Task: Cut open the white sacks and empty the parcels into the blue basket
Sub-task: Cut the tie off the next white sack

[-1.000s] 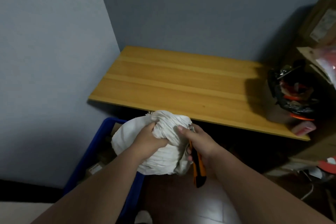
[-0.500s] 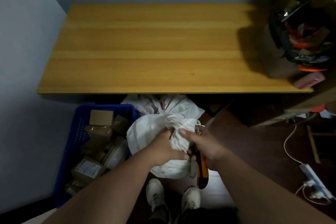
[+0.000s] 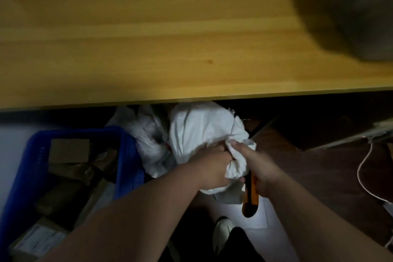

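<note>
Left hand (image 3: 212,168) fingers curled into the bunched white sack (image 3: 202,132); right hand (image 3: 258,166) grips one orange utility knife (image 3: 250,200) and pinches the same cloth. Second sack (image 3: 146,136) behind; one blue basket (image 3: 127,155) of parcels (image 3: 69,150) left, below the wooden surface (image 3: 170,38).

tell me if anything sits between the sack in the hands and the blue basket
Nothing visible blocks it. The white sack, gripped by the left hand, hangs just right of the blue basket; only the basket's rim and a second crumpled sack lie between.
</note>
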